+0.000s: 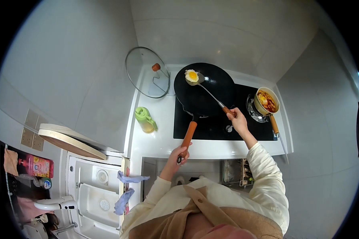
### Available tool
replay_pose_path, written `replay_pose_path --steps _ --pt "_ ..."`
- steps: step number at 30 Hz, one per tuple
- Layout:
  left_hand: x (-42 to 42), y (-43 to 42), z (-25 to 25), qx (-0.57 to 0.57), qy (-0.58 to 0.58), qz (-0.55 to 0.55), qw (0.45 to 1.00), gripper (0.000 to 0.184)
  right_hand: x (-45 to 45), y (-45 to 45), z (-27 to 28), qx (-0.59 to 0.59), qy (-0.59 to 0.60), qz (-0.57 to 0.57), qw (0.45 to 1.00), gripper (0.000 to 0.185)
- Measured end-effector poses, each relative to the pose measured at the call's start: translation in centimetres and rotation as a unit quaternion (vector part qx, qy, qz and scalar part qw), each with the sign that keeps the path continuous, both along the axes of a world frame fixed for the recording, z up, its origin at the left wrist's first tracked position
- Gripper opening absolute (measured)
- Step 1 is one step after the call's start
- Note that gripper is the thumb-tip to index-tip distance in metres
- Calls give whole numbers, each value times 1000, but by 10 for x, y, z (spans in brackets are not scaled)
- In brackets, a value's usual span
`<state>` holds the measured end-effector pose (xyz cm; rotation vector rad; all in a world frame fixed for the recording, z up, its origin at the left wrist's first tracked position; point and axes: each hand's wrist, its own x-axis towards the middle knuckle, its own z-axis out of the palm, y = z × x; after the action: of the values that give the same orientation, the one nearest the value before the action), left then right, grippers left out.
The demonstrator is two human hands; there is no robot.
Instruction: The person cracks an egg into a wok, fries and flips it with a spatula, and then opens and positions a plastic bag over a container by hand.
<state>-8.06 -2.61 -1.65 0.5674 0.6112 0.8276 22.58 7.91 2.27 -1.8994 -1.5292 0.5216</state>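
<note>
Wok (223, 88) on left part of cooktop (211, 132), handle towards person; left hand (176, 157) around handle. Spatula (210, 94) across wok, fried egg (192, 75) on its blade at wok's rear left; right hand (238, 120) around its grip. Saucepan (259, 108) right of wok, on right burner (251, 110), food (267, 101) inside. Glass lid (146, 74) left of wok, at counter's rear; squeeze-handled bottle (144, 119) before lid, left of cooktop. Sink (96, 195) farther left; faucet (55, 204), pump bottle (40, 166) left of sink; two cloths (131, 178) at sink's right edge.
</note>
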Motion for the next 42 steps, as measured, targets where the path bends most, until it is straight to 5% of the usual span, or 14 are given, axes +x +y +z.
replay_pose_path --steps 7,12,20,35,42 --pt "1 -2 2 7 24 9 1000 51 31 -35 15 -44 38 -34 998 20" --pt "1 -1 1 6 31 8 999 49 44 -49 38 101 -199 -23 975 21" --pt "5 -4 -4 12 17 28 999 49 50 -89 51 248 -531 76 807 30" --pt "-1 -35 -7 -22 -48 44 998 63 46 -115 73 284 -524 55 802 26" --pt "-5 -43 -11 -25 -54 55 997 66 33 -108 82 217 -397 25 891 21"
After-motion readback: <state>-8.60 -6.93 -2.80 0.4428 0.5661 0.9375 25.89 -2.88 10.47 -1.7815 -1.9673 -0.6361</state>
